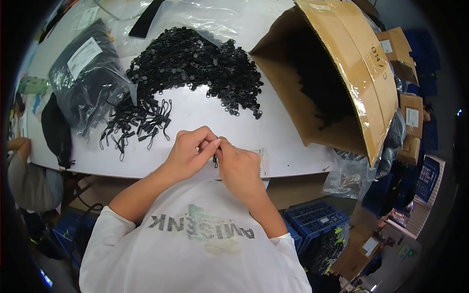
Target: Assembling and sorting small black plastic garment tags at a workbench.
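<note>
My left hand (191, 152) and my right hand (239, 167) meet near the table's front edge, thumbs and fingertips pinched together. Between them is a small black cord pull (215, 161), its looped end hanging below the fingers. Most of the piece is hidden by the fingertips. Ahead and to the left lies a loose bunch of black cord pulls (141, 122) with thin loops. Beyond my hands a large heap of small black zipper-slider-like pieces (195, 61) spreads in an arc on the white table (195, 110).
A clear plastic bag (84, 78) full of black pieces stands at the left, beside a black pouch (54, 129). On the right an open cardboard box (364, 68) lies on its side, black inside. Blue crates (317, 222) stand below; another person's arm (20, 146) rests at far left.
</note>
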Motion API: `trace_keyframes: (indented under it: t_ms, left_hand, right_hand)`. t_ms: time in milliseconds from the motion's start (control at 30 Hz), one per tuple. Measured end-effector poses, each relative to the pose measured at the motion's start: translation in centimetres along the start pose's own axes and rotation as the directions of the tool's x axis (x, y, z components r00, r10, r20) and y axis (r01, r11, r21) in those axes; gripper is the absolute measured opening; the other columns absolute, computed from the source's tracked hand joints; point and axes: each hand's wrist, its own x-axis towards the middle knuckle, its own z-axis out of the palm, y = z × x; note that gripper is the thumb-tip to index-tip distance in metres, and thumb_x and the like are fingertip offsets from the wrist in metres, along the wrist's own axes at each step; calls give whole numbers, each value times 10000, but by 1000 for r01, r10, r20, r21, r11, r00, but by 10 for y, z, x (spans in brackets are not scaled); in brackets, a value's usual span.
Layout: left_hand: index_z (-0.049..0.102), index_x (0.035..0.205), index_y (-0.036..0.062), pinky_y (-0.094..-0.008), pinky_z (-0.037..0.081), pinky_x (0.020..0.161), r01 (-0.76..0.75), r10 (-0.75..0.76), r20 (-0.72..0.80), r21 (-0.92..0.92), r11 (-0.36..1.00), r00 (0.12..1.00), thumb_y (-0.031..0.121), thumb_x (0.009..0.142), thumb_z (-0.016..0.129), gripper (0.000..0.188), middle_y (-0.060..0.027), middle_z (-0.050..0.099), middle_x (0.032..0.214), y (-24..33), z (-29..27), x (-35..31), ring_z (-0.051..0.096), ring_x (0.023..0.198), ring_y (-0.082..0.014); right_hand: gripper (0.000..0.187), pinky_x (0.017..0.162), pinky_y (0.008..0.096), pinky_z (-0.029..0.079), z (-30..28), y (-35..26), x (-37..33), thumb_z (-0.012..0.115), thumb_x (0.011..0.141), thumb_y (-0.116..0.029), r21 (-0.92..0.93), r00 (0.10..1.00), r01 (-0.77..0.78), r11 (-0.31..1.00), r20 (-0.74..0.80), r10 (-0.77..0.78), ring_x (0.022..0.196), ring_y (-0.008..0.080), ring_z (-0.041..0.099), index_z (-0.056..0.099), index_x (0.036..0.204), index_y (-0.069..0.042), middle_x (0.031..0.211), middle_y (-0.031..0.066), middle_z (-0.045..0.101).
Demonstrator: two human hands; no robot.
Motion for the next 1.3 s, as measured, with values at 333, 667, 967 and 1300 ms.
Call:
trace_keyframes:
  t_ms: [333,667,967,1300]
  left_hand:
    - [522,736,37,-224,325,415,506,-270,460,-532,678,846,221,955,522,285,23,477,530,-17,-13,-7,412,434,-59]
    - [666,907,-34,-203,443,536,101,-116,-21,-356,929,993,85,896,595,138,-24,622,707,0,-10,-13,554,590,-62]
    - [666,962,8,-318,487,556,-284,282,43,252,925,958,30,772,618,198,-103,621,730,-23,-33,-14,602,615,-266]
    - [650,983,5,-341,517,588,-341,320,119,314,886,940,-16,754,637,231,-129,651,794,-40,-39,-16,634,673,-273]
  right_hand:
    - [126,433,336,426,-2,2,-3,699,784,-84,156,979,180,971,-125,-161,451,238,553,615,849,-15,572,82,583]
    - [59,431,302,414,9,4,-8,663,785,-40,334,993,122,935,-32,-118,432,211,544,610,778,-14,523,74,546]
    - [41,438,294,418,23,-10,6,624,817,-21,352,997,69,933,-51,-54,431,199,557,598,823,10,556,100,573]
    - [114,505,420,432,34,-4,15,598,845,-112,34,966,-53,998,257,42,526,353,578,593,789,-13,596,161,591]
